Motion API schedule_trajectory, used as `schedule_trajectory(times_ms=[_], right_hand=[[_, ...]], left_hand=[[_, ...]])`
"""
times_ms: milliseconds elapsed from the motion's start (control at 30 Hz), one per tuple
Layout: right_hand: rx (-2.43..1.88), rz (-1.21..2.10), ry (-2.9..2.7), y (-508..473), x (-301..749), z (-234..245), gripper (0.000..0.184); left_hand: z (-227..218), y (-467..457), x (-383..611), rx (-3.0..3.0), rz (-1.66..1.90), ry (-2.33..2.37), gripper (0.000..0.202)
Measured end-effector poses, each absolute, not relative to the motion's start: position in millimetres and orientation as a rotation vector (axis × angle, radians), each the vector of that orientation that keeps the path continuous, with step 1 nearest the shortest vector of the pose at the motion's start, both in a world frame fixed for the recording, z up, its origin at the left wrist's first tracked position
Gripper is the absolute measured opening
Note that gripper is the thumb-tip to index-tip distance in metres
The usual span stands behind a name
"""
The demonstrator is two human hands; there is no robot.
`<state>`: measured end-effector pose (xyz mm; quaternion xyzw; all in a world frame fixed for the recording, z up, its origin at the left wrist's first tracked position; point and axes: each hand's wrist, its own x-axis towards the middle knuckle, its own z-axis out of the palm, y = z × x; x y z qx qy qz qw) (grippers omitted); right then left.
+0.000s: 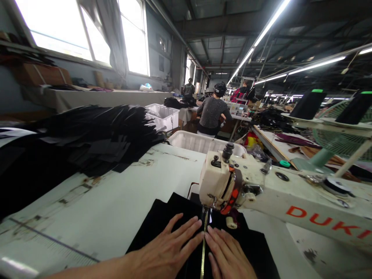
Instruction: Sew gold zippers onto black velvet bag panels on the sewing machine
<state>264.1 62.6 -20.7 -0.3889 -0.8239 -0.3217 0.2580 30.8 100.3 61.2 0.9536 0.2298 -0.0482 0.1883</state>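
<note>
A black fabric piece lies flat on the pale table under the head of a white sewing machine. Down its middle runs a narrow gold strip, perhaps a zipper, leading up to the presser foot. My left hand rests flat on the fabric to the left of the strip, fingers stretched toward the needle area. On the right side of the strip my right hand also lies flat, its fingertips close to the strip. Both hands press on the cloth just in front of the needle, which is hard to make out.
A large pile of black fabric pieces covers the table's left side. Beyond the table stand a white plastic bin and another white crate. Black thread cones and a green fan are at right. A person sits ahead, facing away.
</note>
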Motion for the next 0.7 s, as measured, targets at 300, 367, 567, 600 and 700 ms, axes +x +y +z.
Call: schedule_trajectory(times_ms=[300,367,567,600,700], right_hand=[[-1.042,-0.832,-2.216,62,263,-20,0.030],[-1.048,-0.829,-2.214,62,264,-23,0.031],[-1.062,-0.835,-2.249,62,268,-32,0.031],[-1.066,-0.833,-2.253,62,268,-32,0.031],[-1.076,-0.833,-2.253,60,268,-30,0.032]], left_hand=[[60,103,31,2.658,-0.060,0.656,0.078],[62,103,31,2.646,-0.070,0.653,0.078],[54,102,25,2.648,0.064,0.621,0.077],[53,102,25,2.650,0.070,0.625,0.078],[52,103,27,2.655,0.044,0.626,0.081]])
